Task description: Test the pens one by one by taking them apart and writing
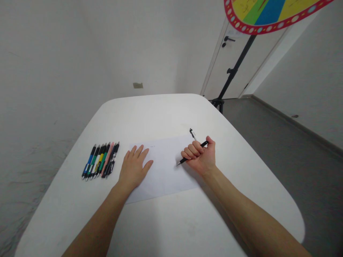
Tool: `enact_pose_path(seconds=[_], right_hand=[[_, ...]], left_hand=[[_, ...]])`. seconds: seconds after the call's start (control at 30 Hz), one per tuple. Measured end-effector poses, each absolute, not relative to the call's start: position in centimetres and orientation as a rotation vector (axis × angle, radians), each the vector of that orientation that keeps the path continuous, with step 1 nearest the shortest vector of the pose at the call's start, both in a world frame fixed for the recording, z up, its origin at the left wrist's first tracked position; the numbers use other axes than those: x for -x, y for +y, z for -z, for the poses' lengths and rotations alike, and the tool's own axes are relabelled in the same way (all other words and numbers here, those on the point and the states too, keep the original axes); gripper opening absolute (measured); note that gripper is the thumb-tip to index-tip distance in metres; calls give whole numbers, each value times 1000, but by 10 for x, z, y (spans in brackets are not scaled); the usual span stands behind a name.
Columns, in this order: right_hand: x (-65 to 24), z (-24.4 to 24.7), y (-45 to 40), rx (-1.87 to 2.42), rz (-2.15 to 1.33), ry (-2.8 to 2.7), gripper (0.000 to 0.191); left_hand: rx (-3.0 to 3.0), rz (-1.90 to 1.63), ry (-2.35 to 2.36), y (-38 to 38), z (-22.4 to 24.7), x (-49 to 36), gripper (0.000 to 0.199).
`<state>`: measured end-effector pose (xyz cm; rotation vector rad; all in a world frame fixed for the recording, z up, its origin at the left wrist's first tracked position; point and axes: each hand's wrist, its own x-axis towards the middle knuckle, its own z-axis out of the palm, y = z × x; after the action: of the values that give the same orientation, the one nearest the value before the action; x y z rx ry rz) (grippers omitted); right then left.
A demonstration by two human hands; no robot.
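A sheet of white paper (160, 178) lies on the white table, with a small faint mark near its top edge. My left hand (135, 166) rests flat on the paper's left part, fingers spread. Over the right part, my right hand (200, 157) is wrapped in a fist around a black pen (183, 161). The pen slants, its tip pointing down and left close to the paper; whether it touches I cannot tell. Just beyond that fist lies a white and black pen (192, 134), its near end hidden by the hand.
Left of the paper, several pens (100, 160) of various colours lie side by side on the table (150, 114). Behind the table's far right corner stands a colourful prize wheel (268, 14) on a black stand (235, 67), before a white door (241, 64).
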<state>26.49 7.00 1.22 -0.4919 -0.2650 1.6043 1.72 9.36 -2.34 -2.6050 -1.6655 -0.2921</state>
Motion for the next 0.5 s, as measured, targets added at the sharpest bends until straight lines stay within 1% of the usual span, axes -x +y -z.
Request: enact_pose_path(seconds=[0.13,0.27,0.33,0.43,0.5], right_hand=[[-261,-15,67,548,-1605,-302,72],[-258,-17,63,528,-1663,-321,69],[-258,-17,63,517,-1684,-302,58],[-257,-15,65,534,-1686,-271,33],[-257,-15,68,570,-1663,-271,26]], left_hand=[[2611,284,-1666,94,24,-17,50],[2607,289,-1670,94,24,-18,49],[2606,277,-1669,94,23,-18,49],[2605,261,-1667,94,21,-18,49],[2604,257,-1668,93,20,-18,49]])
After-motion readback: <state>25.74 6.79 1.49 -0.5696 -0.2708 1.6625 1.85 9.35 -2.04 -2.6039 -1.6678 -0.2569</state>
